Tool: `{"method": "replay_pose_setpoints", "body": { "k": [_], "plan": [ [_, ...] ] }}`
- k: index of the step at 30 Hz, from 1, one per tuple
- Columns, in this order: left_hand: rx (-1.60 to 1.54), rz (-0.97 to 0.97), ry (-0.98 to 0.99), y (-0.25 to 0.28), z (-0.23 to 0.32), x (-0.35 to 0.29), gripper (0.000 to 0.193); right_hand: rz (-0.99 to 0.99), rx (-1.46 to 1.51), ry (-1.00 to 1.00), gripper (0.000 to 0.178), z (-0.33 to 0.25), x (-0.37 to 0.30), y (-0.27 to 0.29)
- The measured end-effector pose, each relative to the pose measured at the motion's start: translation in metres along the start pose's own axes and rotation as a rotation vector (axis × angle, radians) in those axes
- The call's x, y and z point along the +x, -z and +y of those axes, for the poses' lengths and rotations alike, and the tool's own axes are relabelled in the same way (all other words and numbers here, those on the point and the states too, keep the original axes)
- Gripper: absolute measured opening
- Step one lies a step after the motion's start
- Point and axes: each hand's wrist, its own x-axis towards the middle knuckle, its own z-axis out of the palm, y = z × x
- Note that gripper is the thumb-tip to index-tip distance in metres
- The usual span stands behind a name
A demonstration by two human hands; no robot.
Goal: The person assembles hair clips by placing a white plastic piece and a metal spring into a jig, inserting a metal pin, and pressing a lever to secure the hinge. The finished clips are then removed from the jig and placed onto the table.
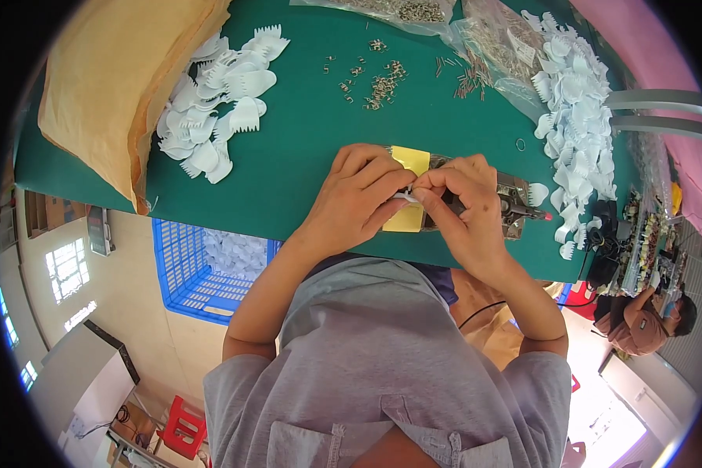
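My left hand and my right hand meet over the table near its front edge, both closed in a pinch. Between their fingertips is a small white plastic piece, largely covered by the fingers. It resembles the toothed white hair claw clip halves heaped at the left. Below my hands lies a yellow plate, part of a dark metal fixture that reaches out to the right, with a red-tipped lever. A single white clip half lies by the fixture.
Small metal springs and thin pins lie loose on the green table. Plastic bags of metal parts stand behind. More white clip halves pile up at right. A brown paper sack and blue crate are at left.
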Motion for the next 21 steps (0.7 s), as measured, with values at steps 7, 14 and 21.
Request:
{"method": "replay_pose_setpoints", "body": {
  "k": [7, 14, 21],
  "plan": [
    [0.011, 0.035, -0.022, -0.001, 0.001, 0.003, 0.034, 0.173, -0.019, 0.105, 0.010, 0.006, -0.010, -0.015],
    [-0.010, 0.043, 0.016, -0.003, 0.000, 0.005, 0.030, 0.132, -0.012, 0.028, 0.011, 0.002, -0.003, -0.008],
    [-0.052, 0.061, 0.037, -0.004, 0.000, 0.007, 0.031, -0.334, 0.414, -0.338, 0.013, 0.017, 0.034, 0.016]
  ]
}}
